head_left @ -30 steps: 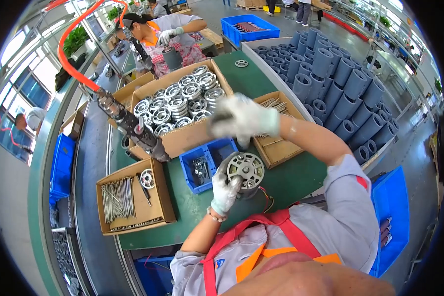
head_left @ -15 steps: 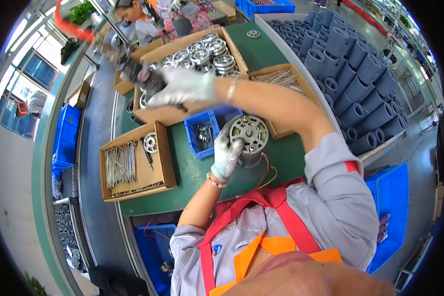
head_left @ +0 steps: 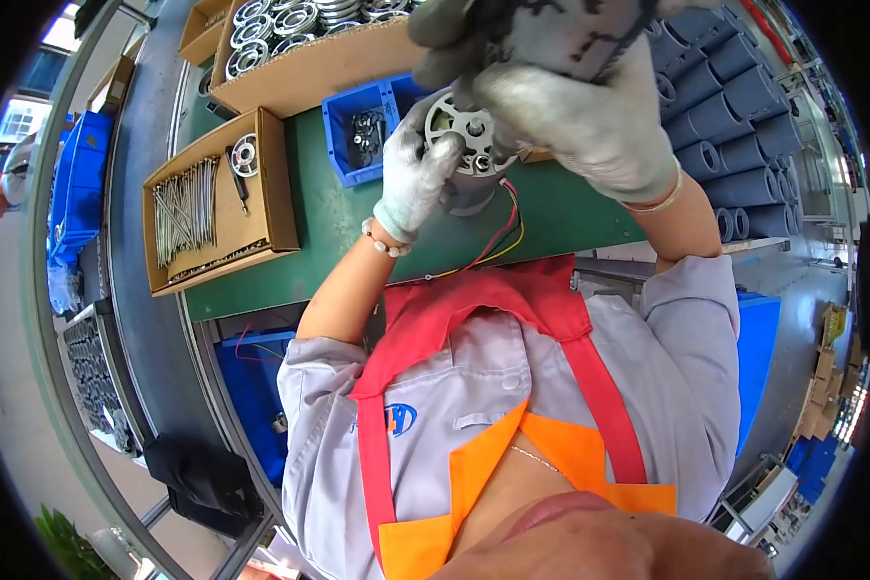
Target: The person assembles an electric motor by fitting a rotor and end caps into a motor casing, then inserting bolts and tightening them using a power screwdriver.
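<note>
A grey motor (head_left: 473,198) stands upright on the green bench, with a spoked metal end cover (head_left: 445,126) on top. My gloved left hand (head_left: 416,176) is closed around the motor's left side, its fingers at the cover's edge. In my gloved right hand (head_left: 585,121) is a dark power screwdriver (head_left: 575,39), close to the camera and partly out of the frame. That hand is over the right part of the cover and hides it. Whether the tool's tip touches a screw I cannot tell. Red and yellow wires (head_left: 493,242) trail from the motor towards me.
Left on the bench, a cardboard box (head_left: 278,188) holds long bolts (head_left: 186,208), a small screwdriver (head_left: 237,182) and a spoked disc (head_left: 245,155). A blue bin (head_left: 334,145) contains small parts. Behind stands a carton (head_left: 290,87) of metal rings. Grey cylinders (head_left: 730,111) are stacked right.
My right hand has brought the power screwdriver from the left, above the ring carton, to over the motor. My left hand keeps its grip on the motor. The view has tilted down.
</note>
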The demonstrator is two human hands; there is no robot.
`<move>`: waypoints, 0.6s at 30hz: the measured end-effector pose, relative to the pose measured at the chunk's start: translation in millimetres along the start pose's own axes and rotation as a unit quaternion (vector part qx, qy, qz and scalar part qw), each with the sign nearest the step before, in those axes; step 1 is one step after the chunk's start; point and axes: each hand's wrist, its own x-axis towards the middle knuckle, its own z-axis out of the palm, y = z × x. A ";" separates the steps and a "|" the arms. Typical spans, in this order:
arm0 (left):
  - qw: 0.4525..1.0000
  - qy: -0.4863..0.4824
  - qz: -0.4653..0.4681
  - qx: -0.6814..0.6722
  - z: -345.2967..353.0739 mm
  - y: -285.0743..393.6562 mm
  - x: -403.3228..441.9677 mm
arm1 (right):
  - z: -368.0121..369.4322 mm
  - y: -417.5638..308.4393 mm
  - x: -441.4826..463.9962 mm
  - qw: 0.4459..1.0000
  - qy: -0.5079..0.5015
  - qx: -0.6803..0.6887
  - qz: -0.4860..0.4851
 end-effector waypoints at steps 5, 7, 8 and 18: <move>0.998 0.056 -0.010 0.008 5.0 -5.1 -4.9 | 27.3 -25.5 9.4 0.903 0.188 0.159 0.351; 0.998 0.066 0.007 0.006 2.3 -12.5 -5.7 | 41.0 3.2 -4.0 0.928 0.227 0.130 0.265; 0.998 0.063 0.007 0.008 -1.5 -16.3 -8.3 | 40.6 3.7 -8.6 0.928 0.231 0.129 0.262; 0.998 0.029 -0.023 0.057 4.4 6.3 -2.5 | 0.2 13.2 17.2 0.991 0.077 -0.081 0.079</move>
